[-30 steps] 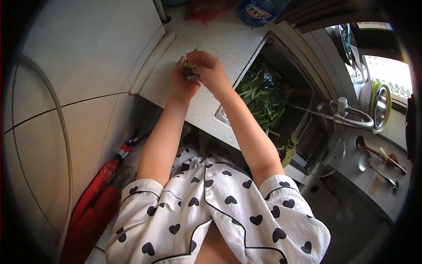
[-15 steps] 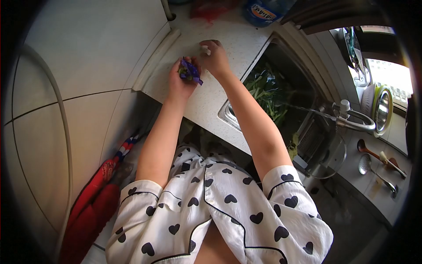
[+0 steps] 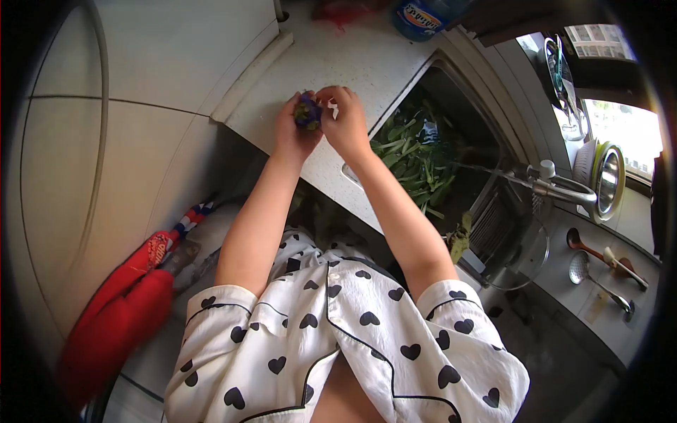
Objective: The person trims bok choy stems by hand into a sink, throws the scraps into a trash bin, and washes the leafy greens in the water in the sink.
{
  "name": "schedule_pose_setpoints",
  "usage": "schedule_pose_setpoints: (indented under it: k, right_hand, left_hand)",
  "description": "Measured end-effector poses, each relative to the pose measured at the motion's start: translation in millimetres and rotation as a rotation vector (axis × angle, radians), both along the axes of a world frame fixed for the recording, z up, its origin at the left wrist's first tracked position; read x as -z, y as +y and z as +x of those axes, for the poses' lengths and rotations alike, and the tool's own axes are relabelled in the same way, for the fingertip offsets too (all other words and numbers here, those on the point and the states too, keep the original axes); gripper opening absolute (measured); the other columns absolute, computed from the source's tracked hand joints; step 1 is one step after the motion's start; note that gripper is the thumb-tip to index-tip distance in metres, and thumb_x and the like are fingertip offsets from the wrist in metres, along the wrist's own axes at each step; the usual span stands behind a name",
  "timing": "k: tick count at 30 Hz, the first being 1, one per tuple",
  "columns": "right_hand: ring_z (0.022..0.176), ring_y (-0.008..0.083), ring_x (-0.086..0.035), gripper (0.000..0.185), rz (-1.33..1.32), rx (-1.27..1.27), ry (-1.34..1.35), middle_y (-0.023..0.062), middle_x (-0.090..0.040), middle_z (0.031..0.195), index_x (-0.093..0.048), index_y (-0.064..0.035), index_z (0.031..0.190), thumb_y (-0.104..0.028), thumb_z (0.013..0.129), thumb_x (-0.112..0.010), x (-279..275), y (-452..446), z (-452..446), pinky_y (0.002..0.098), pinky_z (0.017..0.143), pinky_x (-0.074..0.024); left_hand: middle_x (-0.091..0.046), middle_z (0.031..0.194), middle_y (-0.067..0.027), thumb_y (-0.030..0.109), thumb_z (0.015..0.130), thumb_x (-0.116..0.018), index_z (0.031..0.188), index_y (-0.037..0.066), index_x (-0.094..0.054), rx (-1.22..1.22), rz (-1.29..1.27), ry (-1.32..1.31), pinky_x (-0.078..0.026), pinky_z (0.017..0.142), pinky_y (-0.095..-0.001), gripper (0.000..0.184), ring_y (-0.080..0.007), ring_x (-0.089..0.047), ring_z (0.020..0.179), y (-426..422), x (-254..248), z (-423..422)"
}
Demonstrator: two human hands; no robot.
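My left hand [image 3: 297, 137] is closed around a small crumpled purple thing with green-yellow patches [image 3: 308, 114]; its kind I cannot make out. Close beside it, my right hand [image 3: 347, 123] has its fingers bent inward, pinching a small white scrap [image 3: 333, 111]. Its fingertips come up to the purple thing, though whether they touch it I cannot tell. Both hands are above the pale speckled counter [image 3: 275, 81]. To the right, long leafy greens [image 3: 416, 158] lie in the water of the sink [image 3: 483, 106].
Water runs from the faucet [image 3: 557, 189] into the sink. A blue container [image 3: 423, 20] and a red plastic bag [image 3: 345, 10] stand at the back. A slotted ladle [image 3: 580, 268] and other utensils lie at right. Tiled wall [image 3: 155, 63] borders the counter on the left.
My right hand has come down and closer to my left hand, bringing the white scrap beside the purple thing. The purple thing has turned, showing more green-yellow. The view has shifted slightly.
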State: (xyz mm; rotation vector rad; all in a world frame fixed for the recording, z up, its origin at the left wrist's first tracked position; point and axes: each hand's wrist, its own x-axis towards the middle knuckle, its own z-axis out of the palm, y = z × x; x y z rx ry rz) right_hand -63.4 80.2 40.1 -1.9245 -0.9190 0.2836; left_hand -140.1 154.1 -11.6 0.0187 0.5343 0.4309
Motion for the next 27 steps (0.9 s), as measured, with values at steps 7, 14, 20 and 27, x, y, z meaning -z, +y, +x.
schedule_pose_setpoints:
  k: [7,14,20,27]
  right_hand:
    - [0.099,0.0192,-0.053,0.029,0.474,0.200,0.900,0.0111,-0.058,0.105,-0.057,0.0032,0.107,-0.014,0.090,-0.041,1.1,-61.0,-49.7,0.0306,0.091,-0.0396]
    - [0.100,0.0195,-0.054,0.046,0.467,0.127,1.138,0.0112,-0.059,0.104,-0.055,0.0046,0.110,-0.036,0.097,-0.038,13.0,-102.0,-114.7,0.0319,0.092,-0.0402]
    - [0.096,0.0198,-0.056,0.042,0.189,0.158,1.294,0.0112,-0.061,0.099,-0.058,0.0032,0.106,-0.033,0.097,-0.037,91.7,-128.6,-208.7,0.0330,0.090,-0.0413]
    - [0.093,0.0191,-0.056,0.038,-0.102,0.257,1.468,0.0103,-0.061,0.095,-0.056,0.0047,0.105,-0.028,0.097,-0.038,237.3,-138.4,-322.1,0.0319,0.088,-0.0414]
  left_hand:
    - [-0.060,0.090,-0.0059,0.024,0.091,-0.045,0.088,0.006,-0.056,-0.133,-0.048,-0.077,-0.044,0.084,-0.0336,0.022,-0.0189,-0.057,0.090,-74.6,-10.7,-20.3]
    - [-0.061,0.097,-0.0097,0.027,0.092,-0.044,0.089,0.005,-0.059,-0.343,-0.030,0.102,-0.043,0.089,-0.0370,0.027,-0.0227,-0.055,0.096,-130.7,-12.9,-92.0]
    - [-0.061,0.093,-0.0071,0.026,0.090,-0.048,0.088,0.005,-0.058,-0.523,-0.213,0.243,-0.043,0.088,-0.0355,0.024,-0.0208,-0.056,0.094,-175.4,58.5,-190.5]
    - [-0.061,0.099,-0.0069,0.026,0.090,-0.047,0.097,0.005,-0.057,-0.638,-0.371,0.455,-0.043,0.090,-0.0368,0.024,-0.0210,-0.055,0.098,-199.8,190.1,-312.3]
